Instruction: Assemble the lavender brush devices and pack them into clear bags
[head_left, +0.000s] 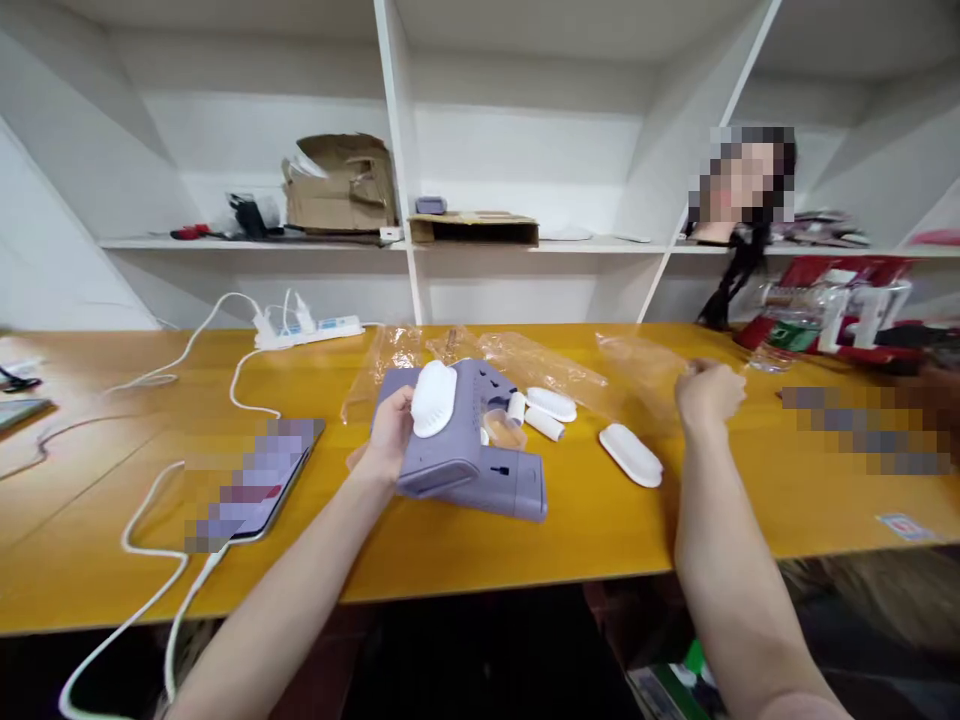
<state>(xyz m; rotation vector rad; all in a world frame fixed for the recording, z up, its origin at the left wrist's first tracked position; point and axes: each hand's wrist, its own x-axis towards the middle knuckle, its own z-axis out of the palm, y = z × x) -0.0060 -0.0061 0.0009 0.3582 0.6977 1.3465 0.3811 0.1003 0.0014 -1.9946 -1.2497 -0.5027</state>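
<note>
My left hand (386, 440) is closed at the left side of a purple plastic housing (442, 462), which sits tilted above the table. A white oval ribbed piece (435, 398) lies against the housing's upper face, right by my thumb. Under and beside it is another purple part (517, 485) with a dark slot. My right hand (709, 392) is closed, raised over the right side near a clear plastic bag (641, 365); whatever it may hold is hidden. Between the hands are two more white oval pieces, one nearer (630, 455) and one farther (551, 404), plus small white cylinders (544, 424).
A tablet (262, 485) with a white cable lies at left, a power strip (311, 332) behind it. Crumpled clear bags (544, 362) spread along the back. At right stand a plastic bottle (787, 340) and red packaging (840, 275). White shelves (487, 150) rise behind.
</note>
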